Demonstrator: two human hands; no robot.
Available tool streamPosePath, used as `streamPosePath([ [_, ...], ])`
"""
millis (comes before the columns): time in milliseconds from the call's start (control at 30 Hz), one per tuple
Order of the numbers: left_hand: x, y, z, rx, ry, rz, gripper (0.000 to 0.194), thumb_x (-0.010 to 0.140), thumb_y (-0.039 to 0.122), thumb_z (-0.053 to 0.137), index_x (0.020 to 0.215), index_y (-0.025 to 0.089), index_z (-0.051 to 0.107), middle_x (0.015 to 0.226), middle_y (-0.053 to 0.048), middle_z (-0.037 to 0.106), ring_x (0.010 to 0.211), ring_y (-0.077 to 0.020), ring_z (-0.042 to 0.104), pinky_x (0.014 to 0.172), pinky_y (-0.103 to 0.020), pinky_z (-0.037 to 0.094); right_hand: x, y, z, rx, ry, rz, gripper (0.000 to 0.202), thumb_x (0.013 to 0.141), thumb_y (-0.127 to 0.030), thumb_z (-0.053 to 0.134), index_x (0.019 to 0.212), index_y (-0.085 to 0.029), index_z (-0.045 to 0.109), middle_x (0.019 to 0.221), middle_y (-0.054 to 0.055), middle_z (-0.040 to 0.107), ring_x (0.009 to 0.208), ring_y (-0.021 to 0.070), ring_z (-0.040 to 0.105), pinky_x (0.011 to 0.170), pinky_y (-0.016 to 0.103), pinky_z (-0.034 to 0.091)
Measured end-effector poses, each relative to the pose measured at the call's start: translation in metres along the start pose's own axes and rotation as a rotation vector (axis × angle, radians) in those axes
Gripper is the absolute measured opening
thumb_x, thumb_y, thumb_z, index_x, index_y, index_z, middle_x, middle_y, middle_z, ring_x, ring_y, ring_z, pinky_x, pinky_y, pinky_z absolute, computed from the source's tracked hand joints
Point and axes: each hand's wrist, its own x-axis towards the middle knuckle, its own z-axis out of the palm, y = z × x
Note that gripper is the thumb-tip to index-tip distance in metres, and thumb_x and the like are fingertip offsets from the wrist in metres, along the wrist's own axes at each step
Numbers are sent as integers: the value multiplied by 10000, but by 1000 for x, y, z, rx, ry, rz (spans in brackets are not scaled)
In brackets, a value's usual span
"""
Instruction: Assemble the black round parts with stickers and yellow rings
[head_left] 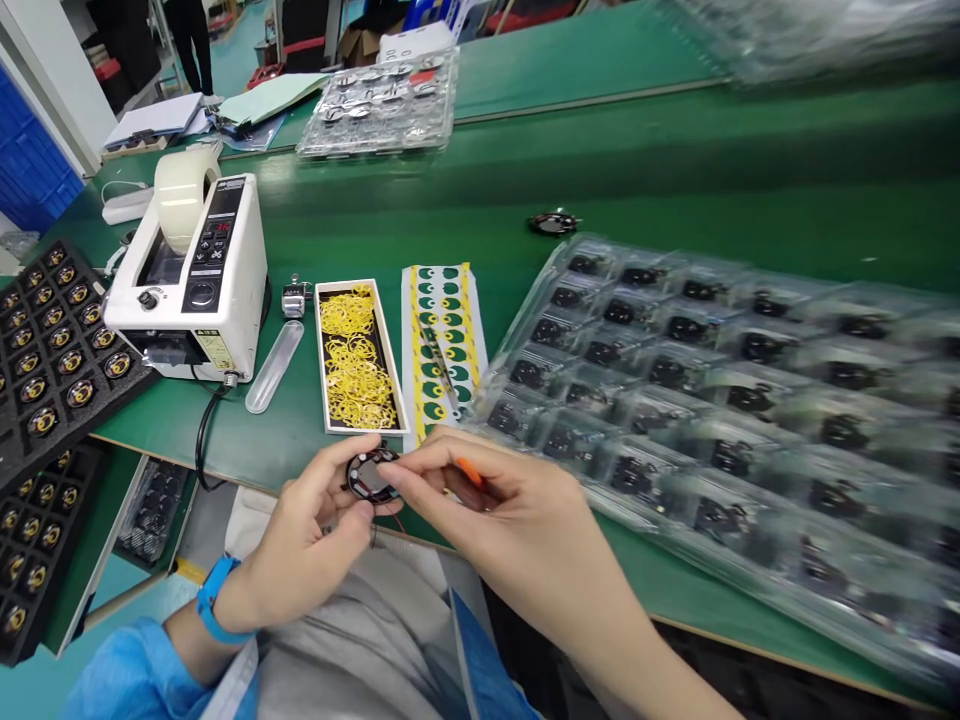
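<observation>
Low in the middle of the head view, my left hand (311,535) is closed around the rim of a small round black electronic part (370,474) with a grey centre and pale patches around its edge. A thin red wire hangs beneath it. From the right, my right hand (499,495) meets the part with thumb and index finger pinched together at its face. An orange-tipped tool (471,472) pokes out between the curled fingers of that hand; the rest of it is hidden. Beyond my hands lie a box of yellow rings (360,370) and a sticker sheet (442,340).
A clear compartment tray (667,375) of black parts spans the right side. One loose part (553,222) lies behind it. On the left stand a tape dispenser (191,275), a tally counter (295,297) and a black foam tray (56,350). A plastic tray (382,105) sits further back.
</observation>
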Motion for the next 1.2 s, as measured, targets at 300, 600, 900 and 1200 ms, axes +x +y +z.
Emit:
streamPosePath([
  [300,7,2,5,-30,66,-12,341,909,356,691,1197,198,598,1056,-55,729,911,-161,705,874,-276,598,-5,7,7,-138,100,-156,195,894,-197,629,708,-225,676,623,-21,619,523,117,490,478,248,349],
  [600,18,-10,9,-27,192,80,346,863,479,738,1000,185,615,864,-44,768,794,-171,747,661,-220,609,-13,16,14,-378,237,-364,144,965,-192,614,824,-198,583,684,-22,596,572,110,574,514,223,425],
  [900,17,-17,7,-59,212,-16,442,812,533,768,1041,188,616,944,-56,761,835,-194,735,724,-282,615,5,24,8,-322,31,-306,219,954,-179,554,735,-199,551,665,-21,517,550,118,497,459,212,376],
  [1200,28,-9,-12,350,280,52,179,770,298,758,694,150,691,694,-15,602,694,-139,516,638,-237,418,-13,14,11,-503,199,-571,74,1004,-174,533,1025,-177,604,753,12,608,597,122,576,517,220,433],
])
